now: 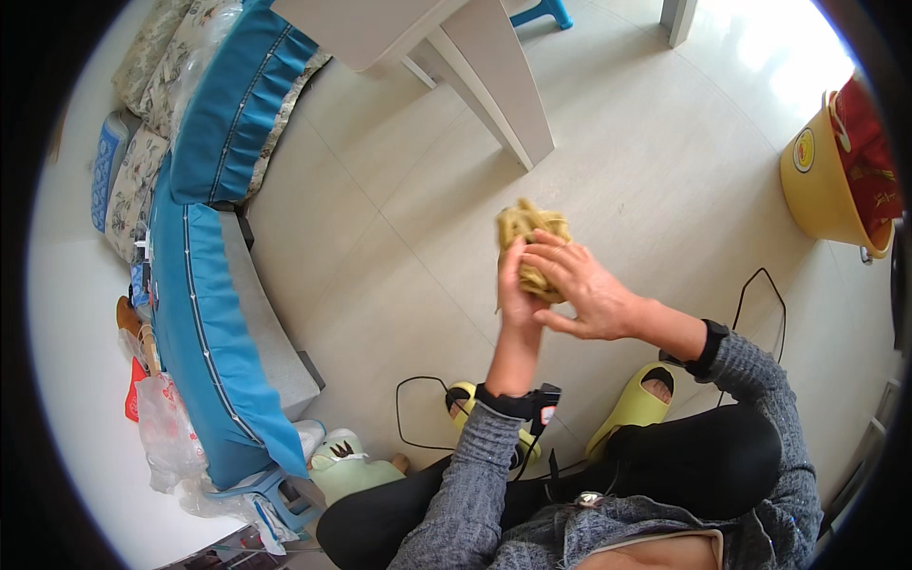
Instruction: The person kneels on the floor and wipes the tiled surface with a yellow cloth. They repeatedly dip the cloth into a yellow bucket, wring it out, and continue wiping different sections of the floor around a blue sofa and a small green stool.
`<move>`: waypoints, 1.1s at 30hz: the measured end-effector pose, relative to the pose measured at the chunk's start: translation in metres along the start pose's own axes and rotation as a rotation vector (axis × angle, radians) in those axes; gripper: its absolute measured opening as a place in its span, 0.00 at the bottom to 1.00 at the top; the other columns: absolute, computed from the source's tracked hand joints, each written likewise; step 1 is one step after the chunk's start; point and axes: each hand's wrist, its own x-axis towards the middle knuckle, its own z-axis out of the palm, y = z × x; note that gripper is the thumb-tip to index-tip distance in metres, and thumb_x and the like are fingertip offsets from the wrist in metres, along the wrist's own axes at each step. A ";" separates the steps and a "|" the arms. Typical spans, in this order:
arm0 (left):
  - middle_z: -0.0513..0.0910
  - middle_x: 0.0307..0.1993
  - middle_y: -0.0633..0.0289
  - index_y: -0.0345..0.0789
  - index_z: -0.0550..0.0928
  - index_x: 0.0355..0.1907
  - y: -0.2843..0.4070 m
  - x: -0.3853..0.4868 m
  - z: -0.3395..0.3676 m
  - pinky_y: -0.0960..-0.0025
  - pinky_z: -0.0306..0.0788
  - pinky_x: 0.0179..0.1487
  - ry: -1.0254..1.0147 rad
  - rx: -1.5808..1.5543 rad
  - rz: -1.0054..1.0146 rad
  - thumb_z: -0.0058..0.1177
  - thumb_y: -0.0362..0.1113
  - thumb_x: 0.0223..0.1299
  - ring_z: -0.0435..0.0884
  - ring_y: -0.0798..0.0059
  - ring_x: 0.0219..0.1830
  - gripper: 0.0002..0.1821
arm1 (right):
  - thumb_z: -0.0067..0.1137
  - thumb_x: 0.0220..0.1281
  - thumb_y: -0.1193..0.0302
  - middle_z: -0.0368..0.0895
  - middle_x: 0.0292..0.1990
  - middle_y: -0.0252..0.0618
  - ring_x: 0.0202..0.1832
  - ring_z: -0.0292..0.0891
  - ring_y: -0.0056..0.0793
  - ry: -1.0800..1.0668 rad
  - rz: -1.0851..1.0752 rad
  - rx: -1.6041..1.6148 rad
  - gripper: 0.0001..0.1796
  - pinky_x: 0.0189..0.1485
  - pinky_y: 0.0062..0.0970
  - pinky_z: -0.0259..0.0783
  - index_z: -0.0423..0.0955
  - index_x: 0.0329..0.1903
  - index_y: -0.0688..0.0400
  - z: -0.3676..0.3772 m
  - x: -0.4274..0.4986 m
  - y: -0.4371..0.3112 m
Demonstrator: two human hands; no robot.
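A mustard-yellow bundle of soft folds or strands is held above the tiled floor, in front of my knees. The picture does not settle whether it is cloth or yarn. My left hand supports it from the left and below, thumb pointing away from me. Across its right side and top lies my right hand, fingers extended over the bundle and thumb apart. Between them the two palms clasp it, and they cover its near part. Slight blur softens the bundle's outline.
A pale table leg stands on the floor beyond my hands. To the left runs a sofa with a blue cover. A yellow bucket containing red bags is at right. Black cables loop near my yellow slippers; a plush toy lies by the sofa.
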 end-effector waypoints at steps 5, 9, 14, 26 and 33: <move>0.75 0.56 0.56 0.33 0.68 0.62 0.058 0.031 -0.108 0.61 0.72 0.59 0.422 0.217 0.374 0.43 0.40 0.67 0.77 0.66 0.54 0.24 | 0.56 0.62 0.62 0.64 0.62 0.56 0.64 0.63 0.50 -0.057 0.169 0.304 0.37 0.63 0.42 0.64 0.53 0.67 0.66 0.031 -0.007 0.018; 0.73 0.59 0.52 0.30 0.65 0.64 0.099 0.102 -0.178 0.54 0.68 0.62 0.515 0.715 0.514 0.44 0.41 0.66 0.73 0.57 0.60 0.27 | 0.49 0.66 0.74 0.70 0.58 0.51 0.58 0.71 0.43 -0.012 0.325 0.467 0.27 0.57 0.38 0.72 0.58 0.67 0.62 0.043 -0.024 0.047; 0.73 0.57 0.46 0.30 0.70 0.61 0.080 0.170 -0.206 0.49 0.58 0.63 0.546 2.140 0.630 0.44 0.43 0.61 0.69 0.49 0.58 0.28 | 0.49 0.66 0.74 0.80 0.47 0.49 0.46 0.80 0.35 0.160 0.592 0.567 0.19 0.47 0.31 0.77 0.68 0.59 0.66 0.033 -0.042 0.081; 0.69 0.62 0.49 0.35 0.72 0.63 -0.070 0.135 -0.087 0.53 0.56 0.70 -0.186 2.051 0.563 0.52 0.34 0.53 0.64 0.51 0.66 0.30 | 0.45 0.70 0.71 0.82 0.43 0.41 0.43 0.80 0.26 0.456 0.762 0.836 0.16 0.47 0.27 0.75 0.72 0.55 0.66 0.016 -0.063 0.127; 0.80 0.39 0.58 0.32 0.78 0.48 -0.117 0.109 -0.028 0.68 0.73 0.46 -0.027 1.092 0.447 0.44 0.29 0.62 0.78 0.70 0.39 0.14 | 0.46 0.71 0.66 0.82 0.44 0.41 0.44 0.81 0.28 0.666 0.711 0.847 0.18 0.47 0.27 0.74 0.72 0.55 0.64 -0.013 -0.095 0.136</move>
